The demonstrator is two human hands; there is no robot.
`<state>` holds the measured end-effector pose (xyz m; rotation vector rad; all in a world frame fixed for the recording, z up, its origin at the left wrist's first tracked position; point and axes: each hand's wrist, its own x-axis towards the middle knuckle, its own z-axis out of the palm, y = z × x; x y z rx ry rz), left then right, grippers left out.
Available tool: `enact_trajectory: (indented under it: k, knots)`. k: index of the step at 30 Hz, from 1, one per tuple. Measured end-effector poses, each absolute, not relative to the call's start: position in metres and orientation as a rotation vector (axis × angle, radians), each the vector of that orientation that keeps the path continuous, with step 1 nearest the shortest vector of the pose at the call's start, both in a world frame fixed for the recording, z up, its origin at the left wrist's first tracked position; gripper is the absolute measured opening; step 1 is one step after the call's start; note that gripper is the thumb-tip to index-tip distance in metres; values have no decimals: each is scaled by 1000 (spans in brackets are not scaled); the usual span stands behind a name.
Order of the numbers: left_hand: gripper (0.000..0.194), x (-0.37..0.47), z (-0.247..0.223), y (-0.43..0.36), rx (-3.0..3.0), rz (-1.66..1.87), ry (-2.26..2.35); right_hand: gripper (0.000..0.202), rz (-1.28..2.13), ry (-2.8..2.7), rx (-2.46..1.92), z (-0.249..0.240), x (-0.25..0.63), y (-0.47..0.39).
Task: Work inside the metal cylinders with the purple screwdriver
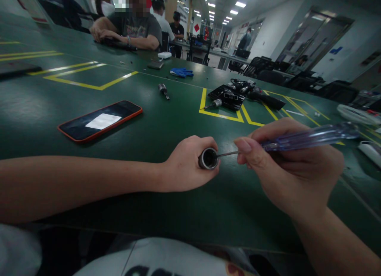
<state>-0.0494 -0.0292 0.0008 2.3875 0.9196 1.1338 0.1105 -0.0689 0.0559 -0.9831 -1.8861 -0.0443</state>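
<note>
My left hand [190, 163] is closed around a short metal cylinder [204, 161], whose round hollow end faces up towards me. Most of the cylinder's body is hidden inside the fist. Between thumb and fingers, my right hand [285, 169] grips a screwdriver [306, 139] with a clear bluish handle. Its thin metal shaft points left, and the tip reaches the rim of the cylinder's opening; I cannot tell how far inside it goes.
An orange-cased phone [101, 120] lies left on the green table [143, 208]. Farther back are a small metal part [163, 91], a blue glove [181, 72] and a pile of black bags and metal parts [230, 94]. A person [131, 30] sits opposite.
</note>
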Motion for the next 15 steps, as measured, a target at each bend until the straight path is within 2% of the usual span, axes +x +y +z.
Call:
enact_trajectory:
  k: [15]
  knots:
    - [7,-48,5,-30,2374,1132,892,12,-23,-1937,-941,56,111,-68]
